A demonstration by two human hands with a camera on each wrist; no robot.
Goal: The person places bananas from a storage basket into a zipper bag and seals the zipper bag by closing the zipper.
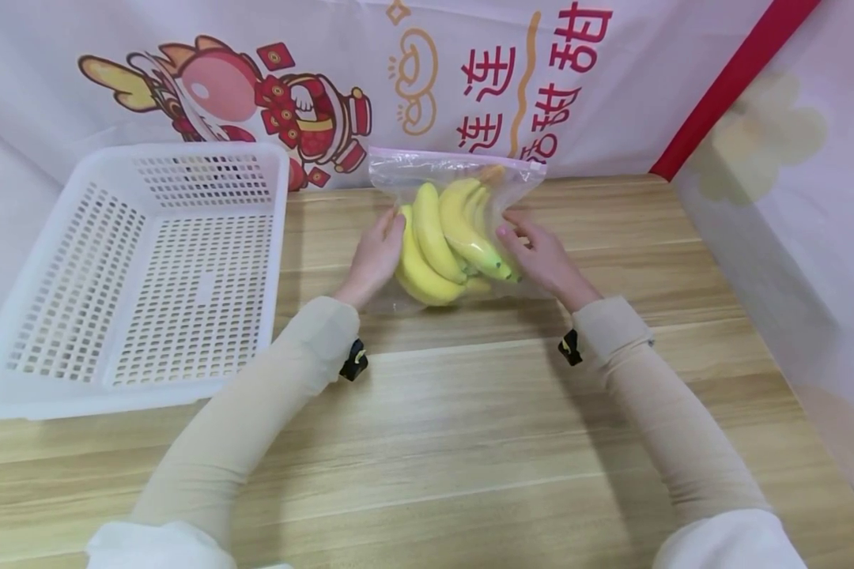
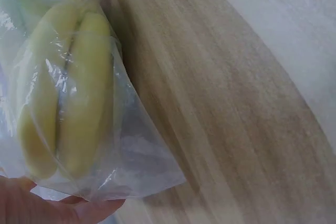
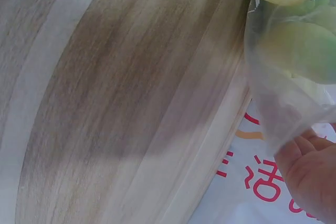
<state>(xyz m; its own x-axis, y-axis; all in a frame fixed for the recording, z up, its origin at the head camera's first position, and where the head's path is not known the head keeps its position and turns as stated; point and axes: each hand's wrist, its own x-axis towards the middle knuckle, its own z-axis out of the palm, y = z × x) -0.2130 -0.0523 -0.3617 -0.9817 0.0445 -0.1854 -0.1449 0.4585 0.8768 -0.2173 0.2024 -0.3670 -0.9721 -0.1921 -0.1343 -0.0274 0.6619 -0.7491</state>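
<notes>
A clear zip bag (image 1: 391, 172) with several yellow bananas (image 1: 434, 237) inside is at the far middle of the table, its pink zip strip (image 1: 455, 156) along the top. My left hand (image 1: 375, 257) holds the bag's left side, thumb toward me. On the opposite side, my right hand (image 1: 541, 257) pinches the plastic beside the green banana tips (image 1: 501, 270). From the left wrist, the bananas (image 2: 84, 93) press against the film just above my fingers. The right wrist view has the bag's edge between thumb and fingers of that hand (image 3: 310, 174).
To the left stands a white perforated plastic basket (image 1: 279, 237) with nothing in it. A printed cloth (image 1: 413, 79) with a cartoon and red lettering hangs behind the wooden table (image 1: 455, 427). A pale wall panel (image 1: 776, 237) borders the right side.
</notes>
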